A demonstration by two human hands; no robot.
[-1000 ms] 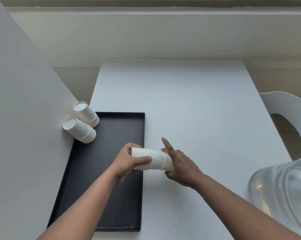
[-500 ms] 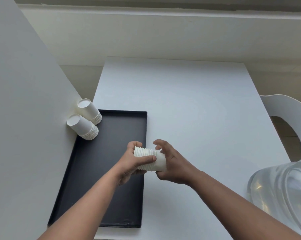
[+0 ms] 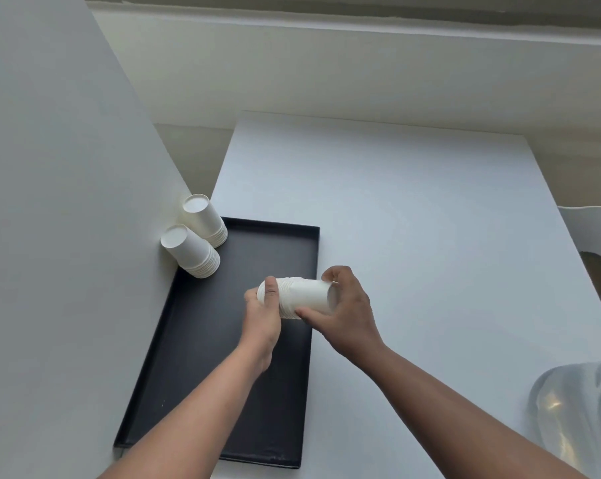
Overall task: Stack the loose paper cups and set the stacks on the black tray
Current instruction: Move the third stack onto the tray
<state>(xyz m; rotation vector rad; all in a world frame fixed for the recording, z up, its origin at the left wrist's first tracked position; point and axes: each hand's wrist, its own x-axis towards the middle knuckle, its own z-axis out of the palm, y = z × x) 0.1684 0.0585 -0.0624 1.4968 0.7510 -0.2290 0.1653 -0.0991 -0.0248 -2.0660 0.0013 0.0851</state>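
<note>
White table (image 3: 413,236): carries everything you see below. Black tray (image 3: 223,375): lies along the table's left edge, lengthwise. 2 cup stacks (image 3: 192,252), (image 3: 204,219): upside down, touching each other, at the tray's far left corner against the white panel (image 3: 50,236). Third cup stack (image 3: 299,298): held on its side above the tray's right edge. Your left hand (image 3: 262,316): grasps its rim end. Your right hand (image 3: 347,305): fingers curled around its base end. Clear plastic item (image 3: 582,420): near right corner.
</note>
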